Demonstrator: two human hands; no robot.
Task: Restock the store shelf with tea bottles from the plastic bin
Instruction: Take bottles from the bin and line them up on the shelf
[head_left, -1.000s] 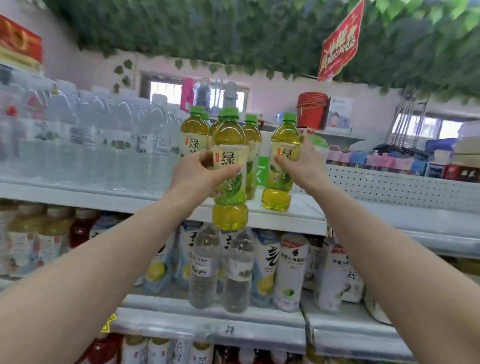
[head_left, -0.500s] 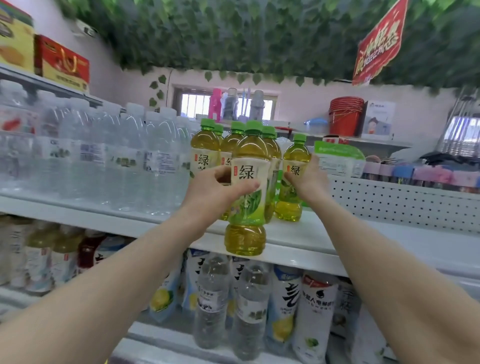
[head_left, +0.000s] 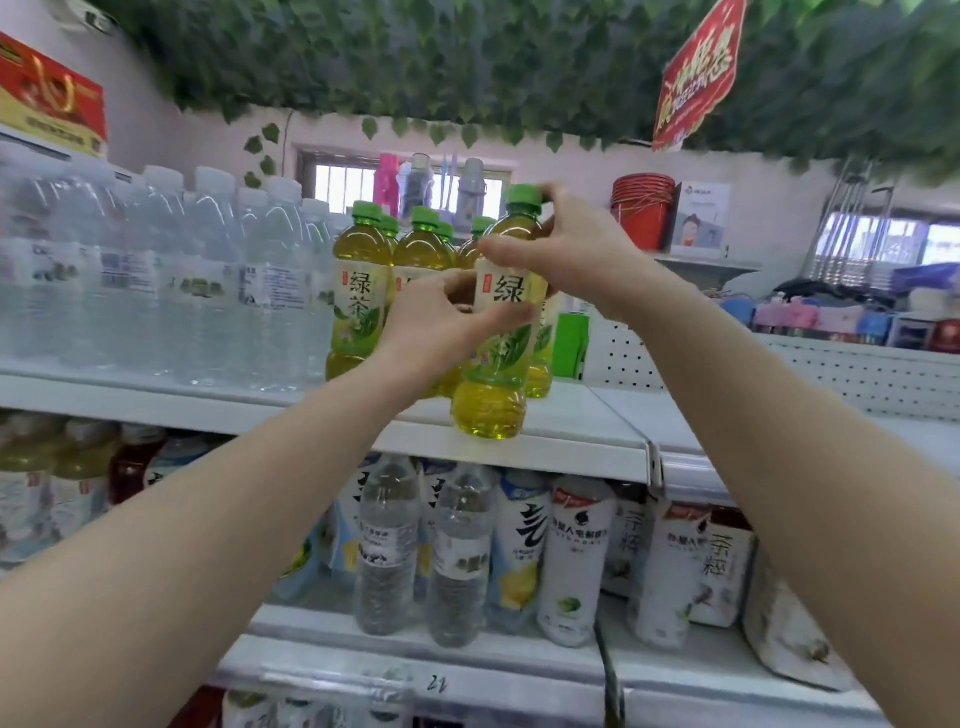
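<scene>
Tea bottle (head_left: 501, 332) upright on shelf (head_left: 545, 441), cap up.
Left hand (head_left: 441, 322) grips its label; right hand (head_left: 566, 249) grips its neck.

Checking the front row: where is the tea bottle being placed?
Head view, centre: the tea bottle, held by both hands, at the shelf's front edge, right of the water bottles.
</scene>
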